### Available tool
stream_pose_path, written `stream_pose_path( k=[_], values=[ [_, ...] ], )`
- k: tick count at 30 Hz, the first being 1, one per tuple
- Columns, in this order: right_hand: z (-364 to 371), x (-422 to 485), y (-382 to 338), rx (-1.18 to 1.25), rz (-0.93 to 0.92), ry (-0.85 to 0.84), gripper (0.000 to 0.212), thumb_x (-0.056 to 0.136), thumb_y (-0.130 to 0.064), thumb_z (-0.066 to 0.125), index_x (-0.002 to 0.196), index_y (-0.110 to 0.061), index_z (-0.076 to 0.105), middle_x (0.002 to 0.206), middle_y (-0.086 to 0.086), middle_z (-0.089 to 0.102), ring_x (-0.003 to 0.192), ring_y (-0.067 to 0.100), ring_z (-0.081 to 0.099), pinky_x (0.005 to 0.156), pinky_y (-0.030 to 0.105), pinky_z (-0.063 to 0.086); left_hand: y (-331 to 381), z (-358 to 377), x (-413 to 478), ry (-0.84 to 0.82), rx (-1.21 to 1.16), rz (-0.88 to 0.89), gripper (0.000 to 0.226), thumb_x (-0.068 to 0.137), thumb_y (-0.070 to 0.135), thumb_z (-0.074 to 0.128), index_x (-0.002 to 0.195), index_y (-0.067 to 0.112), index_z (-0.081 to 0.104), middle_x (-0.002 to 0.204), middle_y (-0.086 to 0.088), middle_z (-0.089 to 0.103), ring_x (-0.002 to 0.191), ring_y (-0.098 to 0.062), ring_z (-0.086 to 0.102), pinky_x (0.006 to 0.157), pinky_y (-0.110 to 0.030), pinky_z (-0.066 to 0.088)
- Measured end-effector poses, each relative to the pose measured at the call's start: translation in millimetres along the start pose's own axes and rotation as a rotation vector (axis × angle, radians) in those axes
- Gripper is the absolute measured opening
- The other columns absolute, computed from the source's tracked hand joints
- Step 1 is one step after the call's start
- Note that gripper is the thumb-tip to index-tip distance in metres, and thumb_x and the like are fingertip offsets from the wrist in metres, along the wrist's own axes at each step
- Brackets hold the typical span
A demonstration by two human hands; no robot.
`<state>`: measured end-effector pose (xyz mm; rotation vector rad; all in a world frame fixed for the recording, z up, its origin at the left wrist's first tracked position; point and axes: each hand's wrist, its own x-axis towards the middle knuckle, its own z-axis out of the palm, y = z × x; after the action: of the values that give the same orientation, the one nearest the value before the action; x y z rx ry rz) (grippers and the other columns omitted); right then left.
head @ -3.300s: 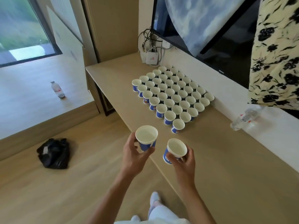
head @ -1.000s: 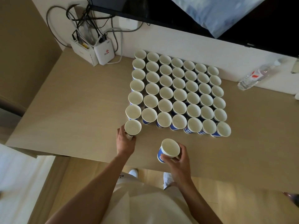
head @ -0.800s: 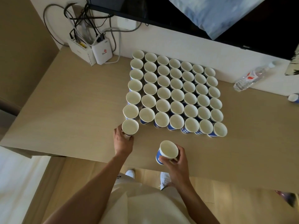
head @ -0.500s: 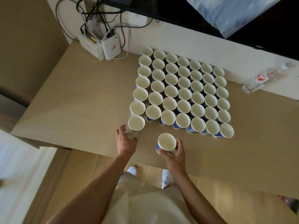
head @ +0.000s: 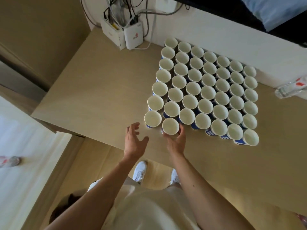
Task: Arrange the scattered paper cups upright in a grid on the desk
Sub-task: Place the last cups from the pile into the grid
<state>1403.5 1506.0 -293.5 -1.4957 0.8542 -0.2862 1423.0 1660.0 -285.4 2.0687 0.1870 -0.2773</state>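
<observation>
1. Since half a second earlier, your right hand (head: 176, 142) had carried its paper cup (head: 170, 126) forward from the near edge of the tabletop (head: 99, 90) into the new front row. Your left hand (head: 134, 143) had drawn back from the corner cup (head: 152, 119).
2. The grid (head: 207, 92) behind stood upright and full. The front row held only those two cups, so I judged most of that row was left to fill. No loose cups showed.
3. Your left hand was spread wide and held nothing, near the corner cup but apart from it.
4. Your right hand gripped its cup from the near side, fingers curled round the wall. The cup stood upright just beside the corner cup. I could not tell whether its base had landed.
</observation>
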Motion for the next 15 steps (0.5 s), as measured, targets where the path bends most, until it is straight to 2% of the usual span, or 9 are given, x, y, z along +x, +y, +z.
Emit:
stream_pose_path(
  k=[5,13,15],
  values=[
    [2,2,3,0.046,0.04,0.004,0.068,0.073,0.01,0.08,0.132,-0.011,0.054,0.126,0.013,0.064,0.117,0.029,0.061,0.073,0.013,0.053,-1,-6,-2,0.003,-0.014,-0.008,0.065,0.077,0.012,0.079,0.135,0.016,0.049,0.12,0.001,0.051,0.096,-0.014,0.058,0.079,-0.032,0.052],
    [3,0,-2,0.039,0.067,-0.013,0.062,0.077,0.005,0.079,0.131,-0.013,0.053,0.124,0.006,0.066,0.112,0.013,0.064,0.072,0.008,0.051,-1,-11,-8,-0.003,-0.022,-0.025,0.064,0.078,0.013,0.078,0.135,0.016,0.049,0.12,0.001,0.052,0.098,-0.015,0.059,0.079,-0.033,0.052],
    [2,0,-3,0.035,0.08,-0.015,0.062,0.078,0.009,0.076,0.132,-0.01,0.052,0.121,0.005,0.067,0.105,0.001,0.066,0.071,0.007,0.05,-1,-12,-10,-0.011,-0.019,-0.03,0.064,0.078,0.013,0.078,0.135,0.016,0.049,0.12,0.002,0.052,0.098,-0.015,0.059,0.08,-0.034,0.053]
  ],
)
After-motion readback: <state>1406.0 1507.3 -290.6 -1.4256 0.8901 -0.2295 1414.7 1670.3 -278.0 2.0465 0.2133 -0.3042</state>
